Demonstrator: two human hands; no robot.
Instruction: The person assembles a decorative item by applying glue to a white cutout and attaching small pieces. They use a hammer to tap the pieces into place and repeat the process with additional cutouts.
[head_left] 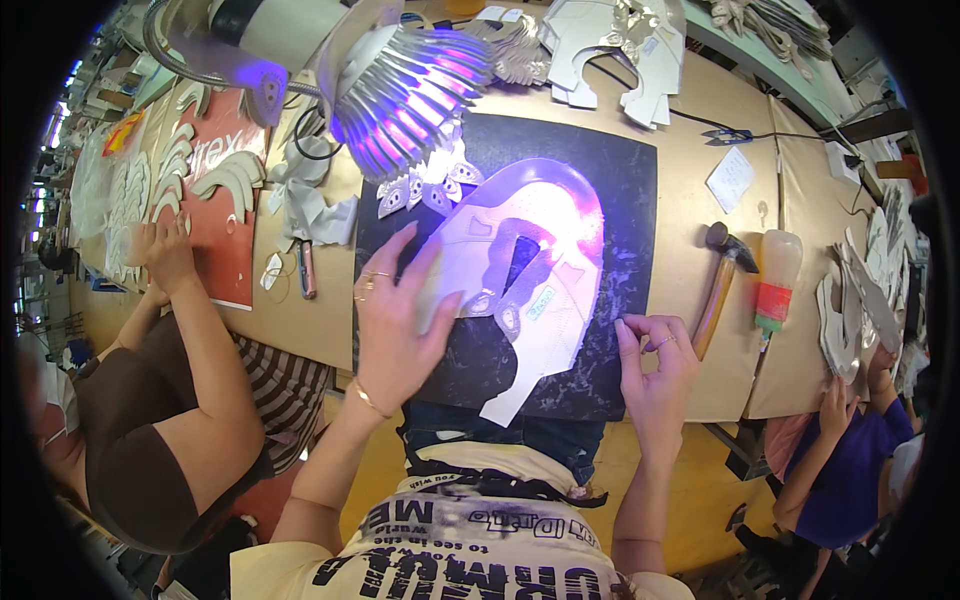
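Observation:
A pale, curved shoe upper [555,335] lies flat on a black marbled board [440,380], lit brightly by the lamp above it. It has grey scalloped trim and a narrow dark opening in the middle. My left hand [400,310] rests over the upper's left edge, its fingers spread and the palm down. Past the right edge of the upper, near the board's right side, my right hand [660,365] is closed, thumb and fingertips drawn together. Whatever may be between those fingertips is too small to make out. Small grey perforated pieces [425,190] lie at the board's far left.
A finned lamp [410,95] hangs low over the board's far left. A hammer [720,285] and a glue bottle [776,280] lie to the right. On the left are a cutter knife [307,270] and a co-worker's hand [165,245]. Another co-worker's hand [835,410] holds pieces at right.

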